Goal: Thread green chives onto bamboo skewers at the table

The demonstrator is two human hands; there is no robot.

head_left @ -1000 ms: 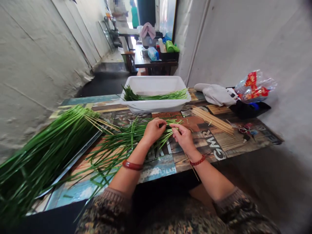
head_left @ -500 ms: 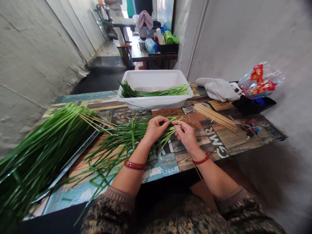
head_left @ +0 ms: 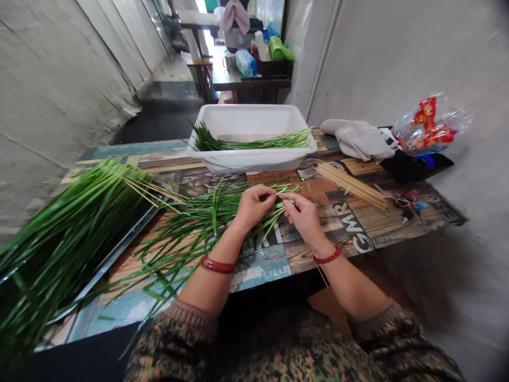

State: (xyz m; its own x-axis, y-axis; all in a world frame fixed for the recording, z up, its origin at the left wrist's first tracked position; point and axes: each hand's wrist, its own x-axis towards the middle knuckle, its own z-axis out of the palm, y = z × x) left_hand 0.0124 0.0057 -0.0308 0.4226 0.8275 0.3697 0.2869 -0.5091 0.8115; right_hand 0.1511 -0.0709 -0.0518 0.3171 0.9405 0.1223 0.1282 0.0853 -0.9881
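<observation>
Loose green chives [head_left: 199,209] are spread across the table, their pale stem ends under and between my hands. My left hand [head_left: 256,206] is closed in a pinch at the stem ends, thumb and forefinger together on a chive. Close beside it, my right hand [head_left: 300,215] is closed too, its fingertips at the same pale stems. A thin bamboo skewer [head_left: 321,273] runs from under my right palm past the wrist and over the table edge. Its tip is hidden among my fingers and the stems.
At left lies a big heap of chives [head_left: 79,217] on a metal tray [head_left: 107,265], with several skewers on it. Behind my hands stands a white tub [head_left: 252,161] holding chives. To the right are bundled bamboo skewers [head_left: 352,187], a cap [head_left: 363,139], keys [head_left: 407,213] and a plastic bag [head_left: 429,130].
The view has tilted down slightly, so the tub and table sit a little differently. My hands stay pinched at the stem ends, with only small finger movement; the fingertips are slightly closer together.
</observation>
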